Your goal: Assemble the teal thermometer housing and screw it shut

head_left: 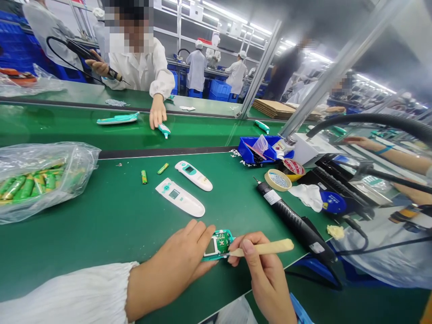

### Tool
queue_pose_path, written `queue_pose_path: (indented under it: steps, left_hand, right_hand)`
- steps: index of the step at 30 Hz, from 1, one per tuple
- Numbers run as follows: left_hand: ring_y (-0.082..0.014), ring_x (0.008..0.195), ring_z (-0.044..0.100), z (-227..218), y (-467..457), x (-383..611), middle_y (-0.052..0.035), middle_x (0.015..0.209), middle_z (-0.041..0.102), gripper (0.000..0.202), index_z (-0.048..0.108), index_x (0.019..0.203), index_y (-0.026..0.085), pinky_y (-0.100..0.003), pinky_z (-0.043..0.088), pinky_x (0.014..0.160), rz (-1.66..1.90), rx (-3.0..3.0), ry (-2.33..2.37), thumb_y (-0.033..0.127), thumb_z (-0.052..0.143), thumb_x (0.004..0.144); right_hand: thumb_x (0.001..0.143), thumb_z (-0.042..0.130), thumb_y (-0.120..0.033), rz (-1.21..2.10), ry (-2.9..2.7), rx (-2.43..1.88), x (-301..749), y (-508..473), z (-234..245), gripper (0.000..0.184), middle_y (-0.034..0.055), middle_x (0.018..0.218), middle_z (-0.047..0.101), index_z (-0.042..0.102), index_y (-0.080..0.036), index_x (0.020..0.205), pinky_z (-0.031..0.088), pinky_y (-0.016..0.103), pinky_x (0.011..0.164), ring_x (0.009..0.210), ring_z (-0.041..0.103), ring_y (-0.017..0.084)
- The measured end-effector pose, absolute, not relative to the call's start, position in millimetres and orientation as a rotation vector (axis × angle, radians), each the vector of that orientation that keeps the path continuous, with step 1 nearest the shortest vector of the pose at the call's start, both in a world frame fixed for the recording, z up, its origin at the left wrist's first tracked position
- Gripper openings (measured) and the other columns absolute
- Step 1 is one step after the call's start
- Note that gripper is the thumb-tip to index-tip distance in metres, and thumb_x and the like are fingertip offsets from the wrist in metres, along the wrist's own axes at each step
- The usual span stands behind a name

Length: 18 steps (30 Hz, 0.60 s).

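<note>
My left hand (184,258) presses down on an opened teal device half (219,245) with a green circuit board and small screen, its fingers closed on the left edge. My right hand (261,265) grips a pale wooden stick (270,247) whose tip touches the board's right edge. Just beyond lie two closed white-and-teal thermometers (180,197) (194,175) and two loose green batteries (144,176) (163,168) on the green mat (101,216).
A black electric screwdriver (293,220) lies to the right, with tape rolls (278,180), a white cloth (308,195) and a blue parts bin (256,150) behind it. A plastic bag of green batteries (37,180) sits far left. Across the conveyor (67,128), a person in white holds a tool.
</note>
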<state>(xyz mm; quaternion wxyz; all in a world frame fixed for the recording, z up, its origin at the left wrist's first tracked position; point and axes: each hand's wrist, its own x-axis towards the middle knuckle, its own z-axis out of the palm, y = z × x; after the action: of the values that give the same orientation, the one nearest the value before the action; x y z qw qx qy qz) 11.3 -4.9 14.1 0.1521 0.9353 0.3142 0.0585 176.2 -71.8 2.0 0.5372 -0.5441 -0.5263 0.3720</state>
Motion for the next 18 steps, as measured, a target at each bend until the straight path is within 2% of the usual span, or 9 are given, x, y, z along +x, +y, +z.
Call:
queue_pose_path:
  steps: [9, 15, 18]
  left_hand:
    - [-0.0261, 0.092, 0.052, 13, -4, 12, -0.0122, 0.101, 0.054, 0.045, 0.040, 0.123, 0.010, -0.038, 0.049, 0.075, 0.109, 2.720, 0.865, 0.031, 0.048, 0.085]
    - [-0.0236, 0.092, 0.050, 18, -3, 11, -0.0089, 0.102, 0.052, 0.037, 0.042, 0.120, 0.017, -0.038, 0.048, 0.078, 0.148, 2.526, 0.893, 0.032, 0.046, 0.086]
    - [-0.0239, 0.093, 0.049, 23, -6, 8, -0.0082, 0.102, 0.052, 0.037, 0.042, 0.119, 0.019, -0.040, 0.047, 0.079, 0.209, 2.492, 0.900, 0.034, 0.045, 0.086]
  right_hand:
    - [0.090, 0.038, -0.022, 0.621, -1.453, -1.370, 170, -75, 3, 0.018, -0.0013, 0.072, 0.055, 0.051, -0.021, 0.078, 0.044, 0.021, 0.061, 0.065, 0.055, 0.009]
    - [0.091, 0.036, -0.030, 0.736, -1.393, -1.399, 177, -69, 13, 0.024, -0.0002, 0.066, 0.057, 0.051, -0.019, 0.076, 0.046, 0.023, 0.059, 0.061, 0.057, 0.011]
    - [0.092, 0.031, -0.036, 0.622, -1.437, -1.555, 202, -51, 22, 0.027, 0.0008, 0.067, 0.058, 0.048, -0.019, 0.079, 0.047, 0.025, 0.056, 0.058, 0.057, 0.013]
